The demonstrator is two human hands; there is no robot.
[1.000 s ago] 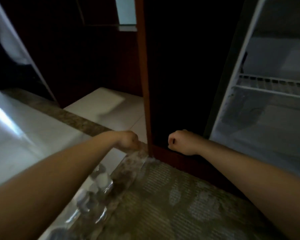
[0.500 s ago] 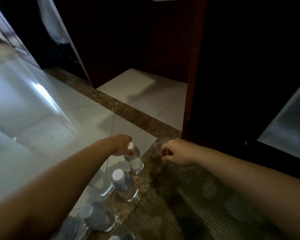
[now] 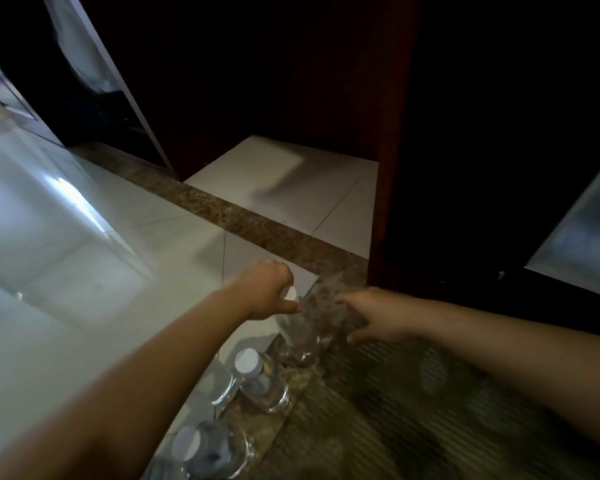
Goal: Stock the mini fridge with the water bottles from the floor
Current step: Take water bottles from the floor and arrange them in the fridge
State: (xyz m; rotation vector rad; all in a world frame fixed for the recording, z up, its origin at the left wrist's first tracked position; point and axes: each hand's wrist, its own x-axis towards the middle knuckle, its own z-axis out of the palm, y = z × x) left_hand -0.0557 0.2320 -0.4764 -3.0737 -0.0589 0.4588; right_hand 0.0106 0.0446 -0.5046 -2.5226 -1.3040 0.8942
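Plastic bottle [image 3: 297, 329]: neck gripped by my left hand [image 3: 265, 294], for lifting.
Right hand [image 3: 378, 315]: fingers [image 3: 347, 299] spread, empty, beside it, likely to steady.

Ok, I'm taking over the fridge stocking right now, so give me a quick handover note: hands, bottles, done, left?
Left hand grips the far bottle at its neck, by the white cap.
Right hand open, fingers spread, beside that bottle; contact unclear.
Other bottles stand in a row on the floor, nearer you.
Mini fridge: only a blurred edge shows at far right; contents unseen.
Done: one bottle gripped. Left: carry it into the fridge, then the rest.
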